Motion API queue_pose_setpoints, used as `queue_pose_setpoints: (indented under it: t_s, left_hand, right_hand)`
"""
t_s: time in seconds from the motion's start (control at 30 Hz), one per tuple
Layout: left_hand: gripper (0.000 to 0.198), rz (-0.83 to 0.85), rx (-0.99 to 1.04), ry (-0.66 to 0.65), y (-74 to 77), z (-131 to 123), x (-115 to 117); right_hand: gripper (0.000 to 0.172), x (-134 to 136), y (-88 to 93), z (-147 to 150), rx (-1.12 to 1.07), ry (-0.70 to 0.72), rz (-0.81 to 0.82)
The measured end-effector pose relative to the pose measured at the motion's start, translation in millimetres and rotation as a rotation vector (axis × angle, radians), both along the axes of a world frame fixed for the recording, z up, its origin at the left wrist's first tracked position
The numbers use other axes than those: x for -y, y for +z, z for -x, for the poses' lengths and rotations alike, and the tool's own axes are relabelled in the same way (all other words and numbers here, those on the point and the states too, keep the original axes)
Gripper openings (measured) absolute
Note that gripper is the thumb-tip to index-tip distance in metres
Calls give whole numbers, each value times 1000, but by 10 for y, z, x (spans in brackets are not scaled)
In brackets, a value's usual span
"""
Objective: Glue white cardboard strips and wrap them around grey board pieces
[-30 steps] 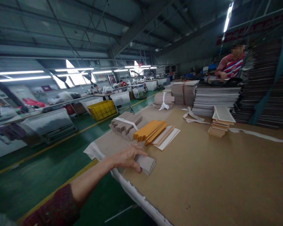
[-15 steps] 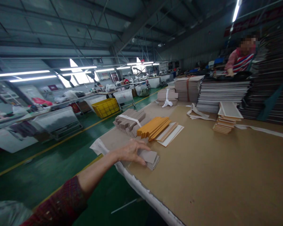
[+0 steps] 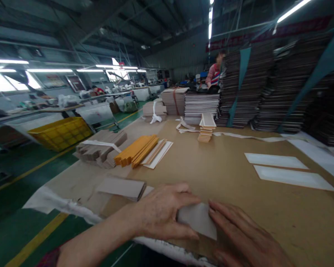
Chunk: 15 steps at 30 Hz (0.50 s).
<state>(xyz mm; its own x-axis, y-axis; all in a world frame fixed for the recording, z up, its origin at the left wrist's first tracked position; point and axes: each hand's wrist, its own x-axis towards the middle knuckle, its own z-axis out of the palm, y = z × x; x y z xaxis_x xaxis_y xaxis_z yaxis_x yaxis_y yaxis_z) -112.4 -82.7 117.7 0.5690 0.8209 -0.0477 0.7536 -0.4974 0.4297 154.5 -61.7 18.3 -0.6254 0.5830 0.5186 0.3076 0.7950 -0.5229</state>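
Observation:
Near the front edge of the table, my left hand (image 3: 169, 212) has its thumb and fingers closed round the left side of a grey cardboard piece (image 3: 199, 219). My right hand (image 3: 243, 233) lies along the right side of that piece, its fingers stretched out and the fingertips at the card's edge. Left of my left hand lies a small stack of grey cardboard strips (image 3: 122, 188). Behind it sit a bundle of orange strips (image 3: 137, 150) and some white strips (image 3: 163, 154) with orange edges.
A tied bundle of grey card (image 3: 100, 148) lies at the left of the brown-topped table (image 3: 211, 167). Two white strips (image 3: 277, 160) lie at the right. Tall board stacks (image 3: 245, 85) stand behind, with a person (image 3: 214, 74) beyond. A yellow bin (image 3: 60, 132) stands on the floor.
The view has swung to the right. My left hand has moved right from the small grey stack with a cardboard piece, and my right hand has come into view beside it.

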Motion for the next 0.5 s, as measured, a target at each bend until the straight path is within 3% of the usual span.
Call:
queue_pose_setpoints:
  t_s: [0.07,0.13,0.23,0.33,0.43,0.5]
  left_hand:
    - [47,31,8,-39,-37,-179,-53]
    - [52,62,38,-42,-65,-254,-104]
    - [52,148,117,-7,-74,-215,-194]
    - [42,355,215,49,-84,-106,-303]
    - [43,545,274,124,-140,-40,-391]
    - [45,552,290,171,-188,-40,-419]
  right_hand:
    - [48,12,132,28,30,-9,-44]
    - [39,19,211,-15,19,-56,33]
    - [24,-4,238,-199,-49,-185,413]
    - [31,-67,221,-405,-109,-275,813]
    - [44,-113,219,-509,-136,-308,1037]
    - [49,-114,244,-508,-151,-323,1097]
